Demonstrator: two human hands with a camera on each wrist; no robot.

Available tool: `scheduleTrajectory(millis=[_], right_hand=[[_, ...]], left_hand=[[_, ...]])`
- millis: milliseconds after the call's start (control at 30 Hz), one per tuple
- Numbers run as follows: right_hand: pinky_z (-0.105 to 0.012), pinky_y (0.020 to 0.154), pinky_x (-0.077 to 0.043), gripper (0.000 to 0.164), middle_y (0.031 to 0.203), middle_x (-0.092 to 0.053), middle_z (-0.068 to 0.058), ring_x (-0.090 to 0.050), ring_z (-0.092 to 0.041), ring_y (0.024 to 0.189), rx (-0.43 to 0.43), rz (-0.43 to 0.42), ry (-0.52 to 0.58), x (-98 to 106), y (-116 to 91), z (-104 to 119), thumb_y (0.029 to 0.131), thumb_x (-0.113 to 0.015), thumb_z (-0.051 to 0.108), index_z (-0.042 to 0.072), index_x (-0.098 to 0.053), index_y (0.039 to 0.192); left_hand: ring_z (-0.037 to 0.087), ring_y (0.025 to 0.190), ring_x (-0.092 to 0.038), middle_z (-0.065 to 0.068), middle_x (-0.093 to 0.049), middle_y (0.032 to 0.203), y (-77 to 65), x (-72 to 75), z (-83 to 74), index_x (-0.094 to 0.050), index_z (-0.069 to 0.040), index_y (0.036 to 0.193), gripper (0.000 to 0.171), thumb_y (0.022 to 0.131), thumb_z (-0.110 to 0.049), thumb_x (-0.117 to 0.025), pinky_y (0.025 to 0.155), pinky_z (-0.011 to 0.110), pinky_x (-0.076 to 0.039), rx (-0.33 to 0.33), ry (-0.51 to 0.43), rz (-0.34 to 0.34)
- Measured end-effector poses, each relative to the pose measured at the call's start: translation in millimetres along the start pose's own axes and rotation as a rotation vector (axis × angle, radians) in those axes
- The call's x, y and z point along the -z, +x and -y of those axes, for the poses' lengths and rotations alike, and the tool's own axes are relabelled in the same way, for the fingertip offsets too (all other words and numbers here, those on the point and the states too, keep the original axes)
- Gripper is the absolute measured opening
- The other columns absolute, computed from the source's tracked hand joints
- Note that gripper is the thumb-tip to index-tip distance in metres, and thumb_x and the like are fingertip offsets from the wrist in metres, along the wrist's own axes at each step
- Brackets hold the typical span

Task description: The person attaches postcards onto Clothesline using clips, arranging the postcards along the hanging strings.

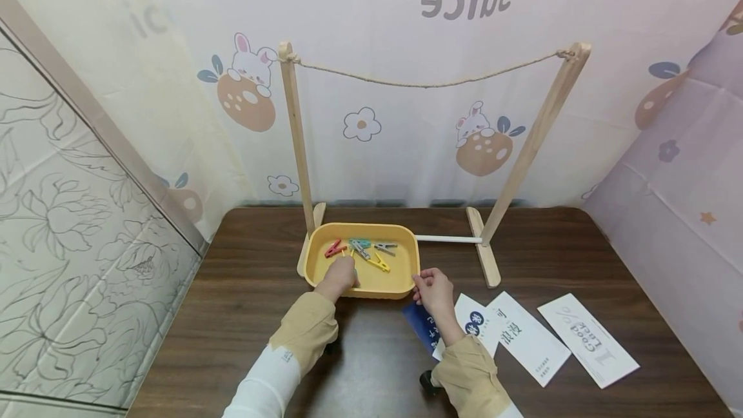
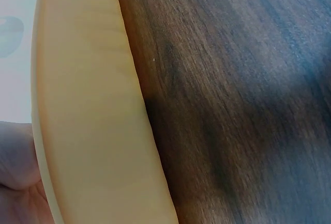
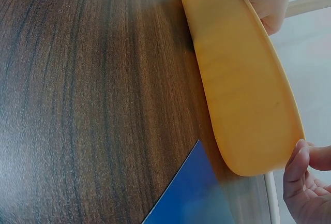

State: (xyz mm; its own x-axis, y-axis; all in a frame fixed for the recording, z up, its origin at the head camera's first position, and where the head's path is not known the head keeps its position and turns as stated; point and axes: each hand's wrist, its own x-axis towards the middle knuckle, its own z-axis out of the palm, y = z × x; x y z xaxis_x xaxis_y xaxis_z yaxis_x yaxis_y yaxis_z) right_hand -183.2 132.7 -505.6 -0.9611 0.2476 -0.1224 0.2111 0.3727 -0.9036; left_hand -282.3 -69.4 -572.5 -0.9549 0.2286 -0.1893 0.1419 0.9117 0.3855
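A yellow plastic tray [image 1: 400, 286] stands on the table with several clothespins in it, among them a red clothespin [image 1: 335, 249], a yellow clothespin [image 1: 378, 262] and a grey clothespin [image 1: 386, 248]. My left hand [image 1: 340, 274] reaches over the tray's front rim, down among the clothespins. Yellow tips show just beyond its knuckles; its fingertips are hidden, and I cannot tell whether they hold a clothespin. At the tray's front right corner, my right hand [image 1: 434, 290] pinches the rim between thumb and finger, also visible in the right wrist view.
Behind the tray rises a wooden stand [image 1: 536, 128] with a rope [image 1: 426, 86] strung between its posts. A white bar [image 1: 449, 238] runs low between its feet. Right of the tray lie several printed cards: a blue card [image 1: 422, 328], a white card [image 1: 531, 338] and a "Good Luck" card [image 1: 589, 340].
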Motion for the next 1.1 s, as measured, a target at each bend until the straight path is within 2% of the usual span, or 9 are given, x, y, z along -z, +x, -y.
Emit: scheduleTrajectory(millis=[33,200,367,533,700,800,933,967,1100], right_hand=[[-0.026,0.041,-0.048,0.017,0.064,-0.058,-0.012,-0.052,-0.009,0.042,0.002,-0.002,-0.001,0,0,0,0.085,-0.058,0.008,-0.006,-0.051,0.091],[-0.025,0.041,-0.047,0.017,0.065,-0.058,-0.014,-0.051,-0.009,0.041,0.006,-0.006,-0.001,1,-2,1,0.085,-0.058,0.008,-0.007,-0.051,0.091],[-0.025,0.041,-0.047,0.017,0.065,-0.058,-0.014,-0.051,-0.009,0.041,0.007,-0.002,0.0,1,-3,3,0.085,-0.057,0.008,-0.007,-0.051,0.091],[-0.027,0.042,-0.048,0.018,0.062,-0.056,-0.01,-0.051,-0.009,0.041,0.006,-0.001,0.0,2,-3,2,0.085,-0.058,0.008,-0.007,-0.051,0.091],[-0.026,0.041,-0.047,0.018,0.063,-0.057,-0.01,-0.051,-0.01,0.042,0.001,-0.001,-0.002,1,-2,2,0.085,-0.058,0.008,-0.007,-0.051,0.092],[-0.027,0.042,-0.048,0.017,0.063,-0.057,-0.011,-0.051,-0.01,0.042,0.001,-0.001,0.003,1,-2,2,0.085,-0.058,0.008,-0.007,-0.051,0.092],[-0.031,0.044,-0.049,0.017,0.063,-0.057,-0.01,-0.053,-0.012,0.043,0.004,-0.008,0.007,1,-2,1,0.085,-0.058,0.007,-0.007,-0.051,0.091],[-0.032,0.044,-0.05,0.017,0.062,-0.056,-0.009,-0.053,-0.013,0.043,0.005,-0.01,0.006,1,-2,0,0.085,-0.058,0.007,-0.007,-0.051,0.091],[-0.031,0.043,-0.049,0.017,0.062,-0.056,-0.009,-0.053,-0.013,0.043,0.006,-0.013,0.001,1,-3,1,0.085,-0.058,0.008,-0.006,-0.051,0.091]], left_hand=[[0.021,0.063,-0.05,0.008,-0.058,0.069,-1.5,5.5,-4.0,-0.061,-0.003,0.066,0.025,0.055,-0.009,-0.082,0.059,0.033,-0.045,0.011,-0.015,0.015],[0.019,0.062,-0.047,0.01,-0.055,0.071,-50.8,54.3,-43.1,-0.058,0.002,0.073,0.026,0.063,-0.008,-0.079,0.058,0.032,-0.044,0.07,-0.059,0.014],[0.015,0.059,-0.04,0.009,-0.05,0.07,-62.1,60.8,-47.6,-0.056,0.004,0.078,0.027,0.067,-0.009,-0.077,0.058,0.028,-0.041,0.066,-0.079,-0.023],[0.022,0.063,-0.046,0.011,-0.051,0.073,-31.4,37.6,-27.9,-0.054,0.005,0.079,0.039,0.058,-0.012,-0.083,0.06,0.032,-0.043,0.135,-0.14,0.023],[0.02,0.056,-0.042,0.01,-0.049,0.068,35.0,-38.8,30.9,-0.055,0.002,0.075,0.053,0.045,-0.025,-0.088,0.05,0.029,-0.038,0.05,-0.122,-0.081],[0.02,0.059,-0.043,0.009,-0.049,0.071,41.6,-46.1,37.3,-0.056,0.003,0.078,0.056,0.045,-0.029,-0.088,0.052,0.03,-0.039,0.04,-0.123,-0.091],[0.021,0.063,-0.047,0.01,-0.053,0.074,41.6,-41.7,32.0,-0.057,0.003,0.082,0.059,0.042,-0.027,-0.089,0.057,0.032,-0.043,0.09,-0.153,-0.058],[0.021,0.061,-0.046,0.01,-0.053,0.071,52.7,-55.1,39.9,-0.057,0.003,0.079,0.06,0.039,-0.027,-0.09,0.054,0.032,-0.043,0.095,-0.154,-0.061],[0.019,0.058,-0.045,0.007,-0.053,0.067,56.7,-62.5,39.9,-0.057,-0.002,0.072,0.053,0.038,-0.026,-0.089,0.049,0.03,-0.041,0.09,-0.117,-0.106]])
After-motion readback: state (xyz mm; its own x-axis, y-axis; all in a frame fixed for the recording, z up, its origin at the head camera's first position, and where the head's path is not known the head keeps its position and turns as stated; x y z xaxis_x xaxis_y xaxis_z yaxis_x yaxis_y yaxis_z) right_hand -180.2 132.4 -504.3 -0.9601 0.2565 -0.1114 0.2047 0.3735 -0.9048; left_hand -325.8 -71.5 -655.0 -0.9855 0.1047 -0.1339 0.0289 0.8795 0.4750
